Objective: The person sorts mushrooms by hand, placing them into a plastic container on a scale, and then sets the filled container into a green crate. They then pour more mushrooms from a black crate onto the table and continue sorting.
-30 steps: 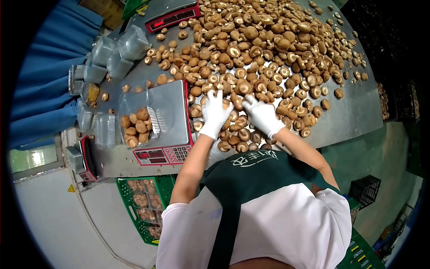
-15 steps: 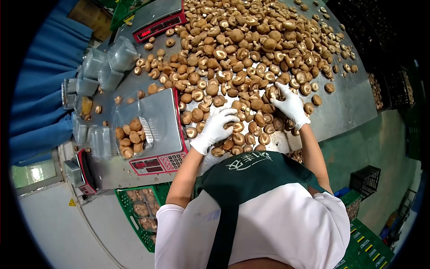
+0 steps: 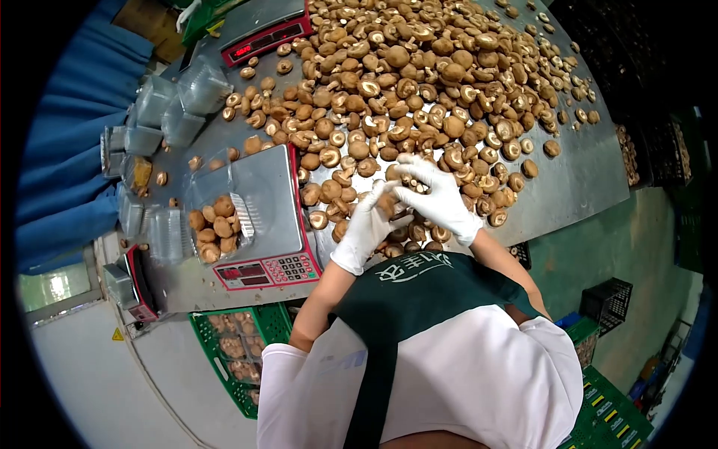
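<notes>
Both my hands wear white gloves and are close together over the near edge of a large heap of brown shiitake mushrooms (image 3: 419, 82). My left hand (image 3: 366, 228) has its fingers curled round a shiitake mushroom (image 3: 387, 204), partly hidden by the glove. My right hand (image 3: 437, 200) is bent inward just right of it, its thumb near the left fingertips. Between its thumb and fingers a mushroom (image 3: 409, 181) shows, mostly covered. Loose mushrooms lie on the metal table (image 3: 557, 187) beneath and around both hands.
On the left, a red-edged scale (image 3: 273, 206) carries a clear plastic tray (image 3: 245, 217) of mushrooms. Empty clear trays (image 3: 183, 123) are stacked beyond it. Another scale (image 3: 265, 41) stands at the back. A green crate (image 3: 224, 374) with packed mushrooms sits below the table, and black crates (image 3: 666, 150) stand right.
My right hand has moved left from the heap's right side, towards my left hand. My left hand has turned with its fingers more upright. At upper left, a gloved hand has appeared by the green crate.
</notes>
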Tool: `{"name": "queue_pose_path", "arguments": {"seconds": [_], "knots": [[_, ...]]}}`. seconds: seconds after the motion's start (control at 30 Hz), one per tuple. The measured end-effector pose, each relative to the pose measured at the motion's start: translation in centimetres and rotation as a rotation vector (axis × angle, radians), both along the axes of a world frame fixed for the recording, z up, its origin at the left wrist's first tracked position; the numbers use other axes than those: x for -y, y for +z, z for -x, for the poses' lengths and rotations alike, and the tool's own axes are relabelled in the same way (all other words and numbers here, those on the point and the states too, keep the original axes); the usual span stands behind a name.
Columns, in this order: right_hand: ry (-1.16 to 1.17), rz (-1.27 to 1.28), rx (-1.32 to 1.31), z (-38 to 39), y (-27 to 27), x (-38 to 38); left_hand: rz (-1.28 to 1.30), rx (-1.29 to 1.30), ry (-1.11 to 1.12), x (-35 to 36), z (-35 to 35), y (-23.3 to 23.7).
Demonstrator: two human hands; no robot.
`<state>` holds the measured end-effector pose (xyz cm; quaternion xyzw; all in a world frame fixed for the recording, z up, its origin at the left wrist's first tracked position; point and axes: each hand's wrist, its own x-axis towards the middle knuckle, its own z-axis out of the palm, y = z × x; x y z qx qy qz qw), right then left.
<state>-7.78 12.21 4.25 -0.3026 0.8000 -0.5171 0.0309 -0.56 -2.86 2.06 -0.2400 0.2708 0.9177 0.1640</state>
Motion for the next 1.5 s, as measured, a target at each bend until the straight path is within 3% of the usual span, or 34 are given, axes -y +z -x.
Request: {"name": "queue_pose_path", "arguments": {"seconds": [0.03,0.13,0.2,0.27,0.33,0.4,0.43,0.47,0.53,0.6,0.63,0.67,0.77,0.8,0.87,0.93,1.0,1.07,1.17,1.23,1.33,1.37,1.43,1.5], "knots": [[-0.086,-0.081,-0.153,0.7,-1.1,0.1,0.063,0.044,0.010,0.4,-0.3,-0.9],[-0.129,-0.728,-0.429,2.5,-3.1,-1.5,0.205,0.099,0.070,1.7,-0.4,-0.3],[-0.091,-0.869,-0.446,3.3,-7.4,-2.7,0.522,-0.066,-0.021,3.5,0.4,0.3],[-0.092,-0.839,-0.464,3.2,-6.1,-3.2,0.905,-0.111,-0.019,5.0,2.5,-1.5],[-0.207,-0.627,-0.009,3.0,-4.7,-3.3,1.561,-0.340,0.057,6.0,5.1,-4.0],[-0.188,-0.221,0.355,3.3,-4.0,-3.9,1.955,-0.210,-0.276,5.6,7.0,-2.7],[-0.196,-0.049,0.518,3.2,-3.2,-3.9,2.001,-0.197,-0.516,5.6,8.1,-3.6],[-0.202,0.126,0.679,3.1,-2.7,-3.8,2.090,-0.271,-0.569,5.6,8.6,-4.7],[-0.182,0.328,0.862,3.5,-3.2,-4.6,2.016,-0.251,-0.440,5.6,9.3,-6.1],[-0.169,0.547,0.985,3.2,-3.3,-5.0,1.695,-0.359,-0.145,6.4,9.1,-7.7],[-0.143,0.615,0.964,3.2,-3.1,-5.0,1.052,-0.164,-0.043,5.8,8.4,-4.5],[-0.147,0.621,0.966,3.2,-2.9,-4.8,0.614,-0.135,-0.007,6.1,7.6,-3.3],[-0.029,0.665,1.037,3.3,-3.1,-4.2,0.796,-0.089,0.038,5.2,5.6,-3.4],[-0.039,0.619,0.986,3.5,-3.2,-3.7,0.835,-0.147,-0.014,5.5,4.9,-4.5],[-0.037,0.606,1.001,3.5,-2.4,-2.9,1.149,-0.383,-0.101,5.0,4.1,-4.1],[-0.047,0.621,1.033,3.7,-3.0,-2.7,1.555,-0.493,-0.264,4.8,3.7,-3.2],[-0.060,0.635,1.064,3.8,-3.4,-2.8,1.661,-0.517,-0.407,3.8,3.5,-1.5],[-0.043,0.610,1.045,3.8,-3.6,-3.0,2.032,-0.336,-0.768,2.1,4.0,-0.7],[-0.079,0.567,1.055,3.6,-4.0,-3.7,2.203,-0.336,-0.931,1.5,5.2,-2.4],[-0.098,0.574,1.045,3.4,-4.0,-4.0,1.915,-0.388,-0.765,2.1,5.6,-2.3],[-0.123,0.586,1.012,2.8,-3.0,-4.2,1.394,-0.621,-0.186,3.0,4.4,-2.7],[-0.119,0.547,0.963,2.6,-2.8,-4.1,1.396,-0.619,-0.191,2.9,4.0,-2.8],[-0.142,0.468,0.841,1.9,-2.6,-3.1,0.767,-0.501,-0.053,2.5,3.3,-2.3],[-0.049,0.352,0.718,0.9,-1.5,-1.7,0.388,-0.435,-0.066,2.3,2.2,-0.7]]}}
